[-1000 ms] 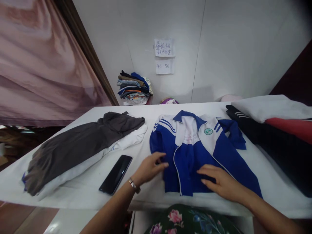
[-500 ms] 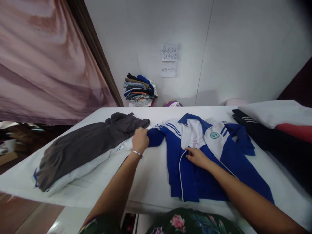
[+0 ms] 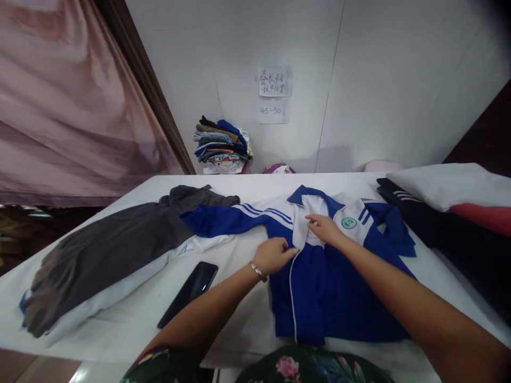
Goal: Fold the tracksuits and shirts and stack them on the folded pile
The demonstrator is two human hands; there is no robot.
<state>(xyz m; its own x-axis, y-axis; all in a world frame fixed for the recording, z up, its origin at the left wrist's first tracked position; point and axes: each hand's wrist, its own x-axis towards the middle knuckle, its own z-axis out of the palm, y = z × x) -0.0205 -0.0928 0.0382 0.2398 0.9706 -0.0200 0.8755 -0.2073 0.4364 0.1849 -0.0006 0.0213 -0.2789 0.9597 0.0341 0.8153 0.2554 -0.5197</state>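
A blue and white zip-up jacket (image 3: 343, 298) lies front up on the white table, its collar pointing away from me and a round green badge on the chest. My left hand (image 3: 275, 256) is closed at the edge of the left front panel, thumb and fingers by the white zip line. Higher on the same opening, my right hand (image 3: 325, 229) pinches the white edge below the collar. The left sleeve stretches out sideways, its cuff resting over a dark grey garment (image 3: 120, 250). On the right, the other sleeve is bent beside the body.
A black phone (image 3: 191, 290) lies on the white table (image 3: 131, 332) near my left forearm. Dark, white and red clothes (image 3: 439, 223) are heaped at the right. Beyond the far edge stands a stack of folded clothes (image 3: 221, 143). Paper notes (image 3: 275, 82) hang on the wall.
My left hand has let go of the sleeve, now laid out to the left, and moved right to the front panel. My right hand has slid up toward the collar. The phone has come into view.
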